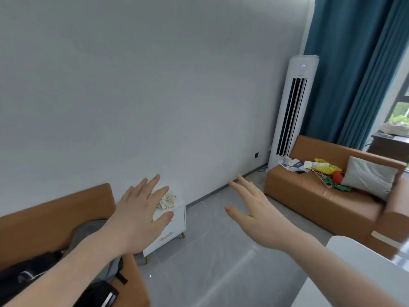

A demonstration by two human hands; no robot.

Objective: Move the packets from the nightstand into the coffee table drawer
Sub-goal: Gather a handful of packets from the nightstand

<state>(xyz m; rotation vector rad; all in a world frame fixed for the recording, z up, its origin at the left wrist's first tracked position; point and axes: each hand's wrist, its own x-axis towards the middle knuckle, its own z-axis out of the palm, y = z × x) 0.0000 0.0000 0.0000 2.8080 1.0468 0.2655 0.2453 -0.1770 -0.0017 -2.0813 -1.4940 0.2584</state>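
A small pile of pale packets (167,201) lies on top of a white nightstand (174,227) with gold legs, standing against the wall. My left hand (138,214) is stretched out with fingers apart, in front of the nightstand and covering part of its top. My right hand (254,210) is held out to the right over the grey floor, also spread and holding nothing. A white rounded surface (363,264) at the lower right may be the coffee table; no drawer is visible.
An orange sofa (51,218) with a grey and black bag (95,269) sits at the left beside the nightstand. A second orange sofa (309,196) at the right holds papers, bags and a grey cushion (369,180). A tall white air conditioner (292,107) stands by blue curtains.
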